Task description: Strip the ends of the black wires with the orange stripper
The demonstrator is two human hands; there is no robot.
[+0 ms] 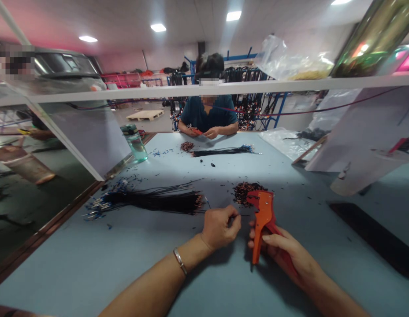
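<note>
My right hand (284,248) is wrapped round an orange and red wire stripper (264,213), its head pointing away from me. Just left of it, my left hand (221,227) is closed in a pinch on a thin black wire (244,215), whose end sticks out towards the stripper. Beyond the left hand lies a bundle of black wires (151,200), with coppery ends on the right and blue and silvery ends on the left. A heap of small black and copper offcuts (242,192) sits behind the stripper's head.
Across the table (125,268) a person (207,112) holds a red tool, near another wire bundle (224,151). A water bottle (135,143) stands at the left edge. At right are a dark flat object (373,235) and a whitish container (356,171). A white shelf bar (178,90) crosses above.
</note>
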